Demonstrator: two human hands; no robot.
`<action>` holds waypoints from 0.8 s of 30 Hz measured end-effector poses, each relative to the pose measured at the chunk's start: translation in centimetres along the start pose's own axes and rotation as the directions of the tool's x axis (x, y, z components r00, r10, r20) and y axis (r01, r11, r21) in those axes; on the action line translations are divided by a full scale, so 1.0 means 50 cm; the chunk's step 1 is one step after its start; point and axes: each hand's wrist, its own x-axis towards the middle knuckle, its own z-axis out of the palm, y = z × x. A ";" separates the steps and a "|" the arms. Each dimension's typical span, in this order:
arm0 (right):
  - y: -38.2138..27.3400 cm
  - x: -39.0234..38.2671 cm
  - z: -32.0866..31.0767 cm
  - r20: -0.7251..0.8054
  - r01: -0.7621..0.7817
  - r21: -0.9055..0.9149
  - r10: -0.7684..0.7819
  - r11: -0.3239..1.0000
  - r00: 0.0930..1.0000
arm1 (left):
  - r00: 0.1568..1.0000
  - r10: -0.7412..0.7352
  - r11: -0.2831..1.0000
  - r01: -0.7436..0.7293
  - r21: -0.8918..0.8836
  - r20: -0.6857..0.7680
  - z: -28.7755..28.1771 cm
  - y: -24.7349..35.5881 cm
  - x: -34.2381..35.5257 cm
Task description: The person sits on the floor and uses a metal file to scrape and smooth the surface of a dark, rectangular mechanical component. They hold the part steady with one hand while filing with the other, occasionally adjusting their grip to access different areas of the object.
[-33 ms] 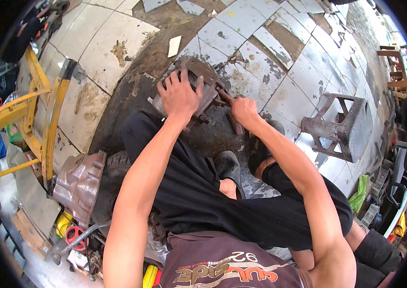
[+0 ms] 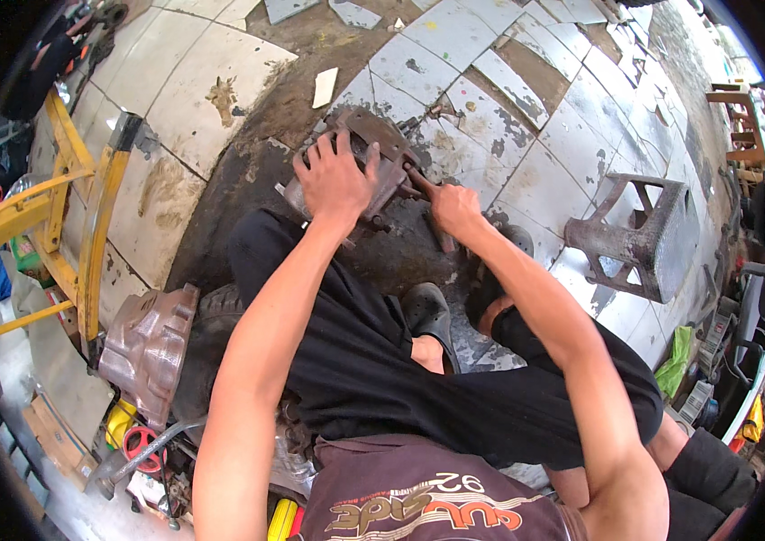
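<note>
My left hand (image 2: 335,185) rests with spread, slightly bent fingers on a rusty, greasy metal assembly (image 2: 382,137) on the dark stained floor in front of my legs. Just to its right, my right hand (image 2: 454,210) is closed on a short rusty metal bar (image 2: 417,179) reaching into the assembly, with the index finger along it. A small dark loose piece (image 2: 445,236) lies below that hand. The assembly's underside and the far end of the bar are hard to make out.
A yellow metal frame (image 2: 107,207) stands at left. A ribbed metal housing (image 2: 143,352) lies by my left thigh. A perforated, dirty stool (image 2: 653,261) lies on its side on the broken tiles (image 2: 563,144) at right. A wooden chair (image 2: 743,135) and clutter line the right edge.
</note>
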 end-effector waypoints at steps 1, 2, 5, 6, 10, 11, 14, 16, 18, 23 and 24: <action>-0.013 0.005 0.012 0.024 -0.050 0.105 0.047 0.993 0.999 | 1.000 0.001 1.000 -0.001 -0.006 0.006 -0.001 0.005 0.001; -0.002 -0.002 0.018 0.020 -0.052 0.158 0.049 0.986 0.999 | 1.000 0.003 1.000 -0.002 -0.012 0.012 -0.002 0.010 0.000; -0.011 -0.030 -0.034 0.099 -0.026 0.266 -0.001 0.964 0.995 | 1.000 0.005 1.000 -0.005 0.009 -0.003 -0.005 -0.003 -0.001; -0.002 -0.021 -0.033 0.113 -0.031 0.238 0.004 0.971 0.994 | 1.000 0.013 1.000 -0.013 0.010 -0.020 -0.003 0.001 0.003; -0.009 -0.017 0.000 0.053 -0.025 0.288 0.010 0.957 0.999 | 0.999 0.018 1.000 -0.018 -0.004 -0.030 0.002 0.000 0.002; 0.002 -0.025 0.006 0.074 -0.026 0.317 0.003 0.948 0.997 | 1.000 0.014 1.000 -0.014 0.005 -0.025 0.003 0.003 0.002; 0.000 -0.022 -0.021 0.161 -0.045 0.300 -0.004 0.953 0.987 | 1.000 0.002 1.000 -0.002 0.017 0.002 -0.004 0.005 -0.001; 0.005 0.005 0.017 0.136 -0.065 0.330 0.021 0.942 0.991 | 1.000 0.010 1.000 -0.010 0.011 0.004 -0.002 0.008 0.001; -0.006 -0.022 0.016 0.077 -0.016 0.487 -0.024 0.873 0.997 | 1.000 0.007 1.000 -0.007 0.020 -0.011 0.005 -0.004 0.000; -0.016 -0.021 -0.009 0.095 -0.096 0.389 0.064 0.916 0.993 | 1.000 0.023 1.000 -0.023 0.005 0.007 0.001 0.006 0.003; -0.025 -0.009 0.000 0.067 -0.106 0.364 0.087 0.925 0.994 | 1.000 0.016 1.000 -0.016 0.002 0.012 -0.001 0.002 0.006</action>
